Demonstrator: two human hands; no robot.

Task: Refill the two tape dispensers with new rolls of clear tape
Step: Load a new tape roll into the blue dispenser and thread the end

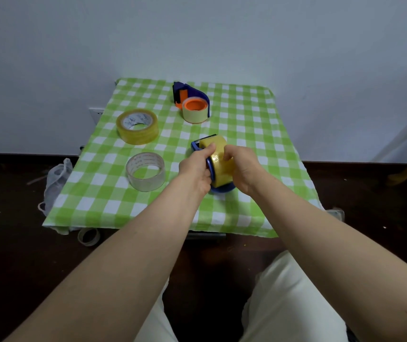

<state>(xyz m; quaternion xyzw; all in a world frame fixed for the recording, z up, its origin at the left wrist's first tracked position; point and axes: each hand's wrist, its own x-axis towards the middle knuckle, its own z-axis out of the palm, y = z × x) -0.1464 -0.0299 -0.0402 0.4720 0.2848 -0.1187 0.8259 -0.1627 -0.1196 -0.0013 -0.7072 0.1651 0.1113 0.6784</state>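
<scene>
Near dispenser [222, 188]: your left hand [196, 169] grips its blue frame, and your right hand [244, 169] is curled round the yellowish roll [219, 164] on it.

Risks:
- Roll may cock on the hub and jam if pushed w/ frame tilted.
- Free end may stick to your fingers.

2nd dispenser [192, 95] stands beyond it. Yellow spare roll [137, 129] and clear spare roll [145, 180] lie to its left.

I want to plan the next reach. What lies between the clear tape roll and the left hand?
Nothing but bare green checked cloth separates the clear tape roll from the left hand, as the head view shows.
</scene>
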